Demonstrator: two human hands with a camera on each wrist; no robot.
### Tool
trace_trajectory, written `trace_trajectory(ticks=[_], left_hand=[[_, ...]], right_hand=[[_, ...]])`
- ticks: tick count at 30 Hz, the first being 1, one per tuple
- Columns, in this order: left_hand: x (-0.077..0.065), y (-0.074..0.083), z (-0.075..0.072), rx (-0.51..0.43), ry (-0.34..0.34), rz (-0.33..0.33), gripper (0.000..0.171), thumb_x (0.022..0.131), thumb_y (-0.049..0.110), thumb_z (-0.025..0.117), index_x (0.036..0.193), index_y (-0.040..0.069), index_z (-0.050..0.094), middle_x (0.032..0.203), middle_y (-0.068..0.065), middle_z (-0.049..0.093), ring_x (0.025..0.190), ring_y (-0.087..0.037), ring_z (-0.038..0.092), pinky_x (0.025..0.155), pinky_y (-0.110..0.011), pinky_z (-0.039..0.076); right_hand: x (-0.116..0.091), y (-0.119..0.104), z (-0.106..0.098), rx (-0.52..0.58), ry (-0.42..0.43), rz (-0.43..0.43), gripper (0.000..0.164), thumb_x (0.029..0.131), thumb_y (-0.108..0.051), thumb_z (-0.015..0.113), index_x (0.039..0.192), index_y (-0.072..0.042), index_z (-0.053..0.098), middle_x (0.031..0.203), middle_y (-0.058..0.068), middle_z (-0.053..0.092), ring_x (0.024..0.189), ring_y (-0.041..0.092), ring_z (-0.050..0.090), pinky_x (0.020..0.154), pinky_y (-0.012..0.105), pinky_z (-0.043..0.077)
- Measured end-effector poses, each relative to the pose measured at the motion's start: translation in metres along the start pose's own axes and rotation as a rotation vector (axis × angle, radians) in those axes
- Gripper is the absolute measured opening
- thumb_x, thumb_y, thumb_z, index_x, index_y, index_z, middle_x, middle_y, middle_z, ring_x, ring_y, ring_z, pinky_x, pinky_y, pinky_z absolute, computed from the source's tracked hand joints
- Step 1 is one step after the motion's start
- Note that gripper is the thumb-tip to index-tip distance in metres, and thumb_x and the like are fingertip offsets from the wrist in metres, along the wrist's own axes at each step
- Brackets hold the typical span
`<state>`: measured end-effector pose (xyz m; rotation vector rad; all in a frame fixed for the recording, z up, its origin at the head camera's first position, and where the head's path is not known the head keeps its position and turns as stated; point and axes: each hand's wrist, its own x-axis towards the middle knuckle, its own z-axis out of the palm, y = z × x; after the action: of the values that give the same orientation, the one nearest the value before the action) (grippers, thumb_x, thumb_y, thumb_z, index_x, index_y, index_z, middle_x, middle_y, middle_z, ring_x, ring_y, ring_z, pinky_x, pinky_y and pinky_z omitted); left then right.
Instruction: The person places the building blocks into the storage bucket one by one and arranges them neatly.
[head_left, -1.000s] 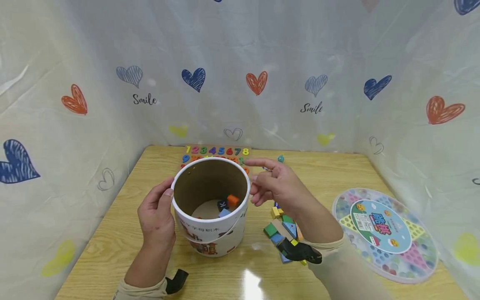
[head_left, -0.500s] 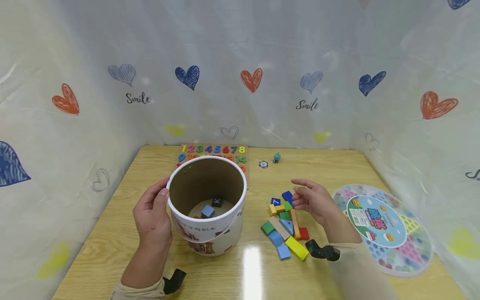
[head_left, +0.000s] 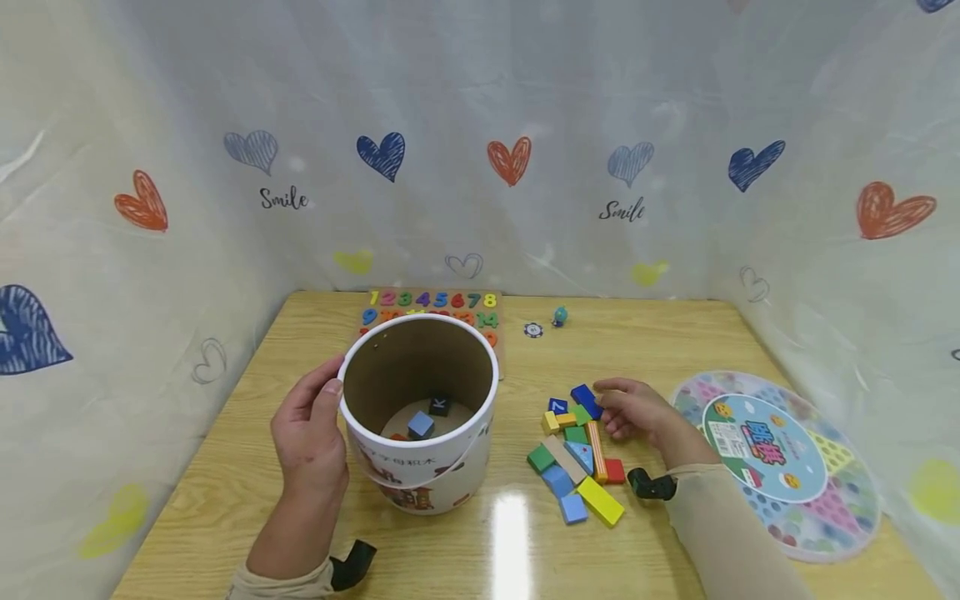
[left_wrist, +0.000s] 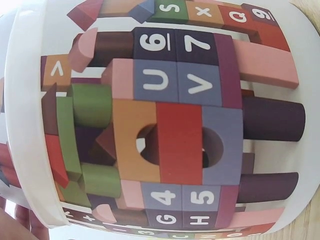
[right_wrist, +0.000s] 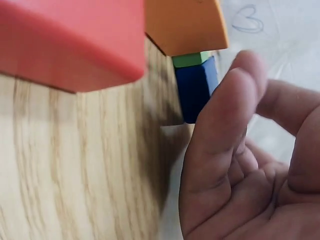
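A white bucket printed with block pictures stands on the table in the head view. My left hand grips its rim, thumb over the edge. Inside lie a black letter K block, a light blue block and a partly hidden orange piece. To the right, my right hand has its fingertips right at a dark blue block, fingers loosely bent. In the right wrist view that blue block shows just past the thumb. The left wrist view shows the bucket's printed wall.
Several loose blocks lie in a pile, among them a yellow one, a red one and a striped stick. A round game board lies far right. Behind stand a number board, a chip and a small figure.
My right hand has left the bucket's rim and moved right to the dark blue block. An orange block seen dropping inside the bucket now lies lower. My left hand keeps its grip.
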<state>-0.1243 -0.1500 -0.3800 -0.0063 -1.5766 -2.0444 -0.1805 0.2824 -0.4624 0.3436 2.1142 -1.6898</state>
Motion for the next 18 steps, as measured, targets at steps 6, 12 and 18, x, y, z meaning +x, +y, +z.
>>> trace_trajectory(ticks=[6, 12, 18], left_hand=[[0.0, -0.001, 0.0, -0.007, -0.007, 0.007, 0.026, 0.093, 0.01, 0.057, 0.113, -0.005, 0.065, 0.11, -0.016, 0.066, 0.106, -0.028, 0.059, 0.088, -0.03, 0.049], [0.001, -0.003, -0.001, -0.04, -0.027, 0.04, 0.026, 0.093, 0.008, 0.057, 0.113, -0.008, 0.064, 0.11, -0.017, 0.065, 0.105, -0.028, 0.059, 0.088, -0.03, 0.05], [0.0, -0.003, -0.001, -0.053, -0.044, 0.051, 0.027, 0.094, 0.008, 0.057, 0.114, -0.008, 0.063, 0.11, -0.019, 0.065, 0.106, -0.029, 0.059, 0.089, -0.03, 0.05]], right_hand=[[0.007, 0.006, 0.002, -0.021, -0.153, -0.023, 0.058, 0.094, -0.016, 0.056, 0.147, -0.021, 0.032, 0.066, 0.004, 0.053, 0.047, 0.013, 0.048, 0.045, 0.025, 0.047], [0.01, 0.007, 0.009, -0.016, -0.193, -0.039, 0.061, 0.092, -0.013, 0.057, 0.147, -0.023, 0.03, 0.064, 0.003, 0.053, 0.046, 0.013, 0.048, 0.044, 0.025, 0.047], [0.01, 0.007, 0.015, -0.04, -0.176, -0.04, 0.062, 0.09, -0.01, 0.059, 0.144, -0.019, 0.029, 0.06, 0.004, 0.053, 0.044, 0.013, 0.049, 0.043, 0.025, 0.048]])
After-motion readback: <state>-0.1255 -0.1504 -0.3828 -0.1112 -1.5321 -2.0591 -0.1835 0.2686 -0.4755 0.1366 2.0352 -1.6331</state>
